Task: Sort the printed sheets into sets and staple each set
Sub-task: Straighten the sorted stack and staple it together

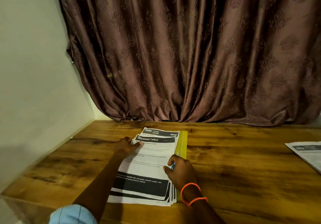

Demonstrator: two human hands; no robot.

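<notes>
The stack of printed sheets lies on the desk at the near centre, a little fanned at its edges. The right hand rests on the stack's edge at 3 o'clock, fingers curled around something small and blue that I cannot identify. The left hand pinches the top-left corners at 11 o'clock.

I judge the risk is that several sheets lift together, so a set gets a wrong page, or that the fanned stack slides.

A yellow folder lies under the stack. A second pile sits well apart at 2 o'clock. No stapler is visible. The curtain hangs behind, touching the desk's far edge.
</notes>
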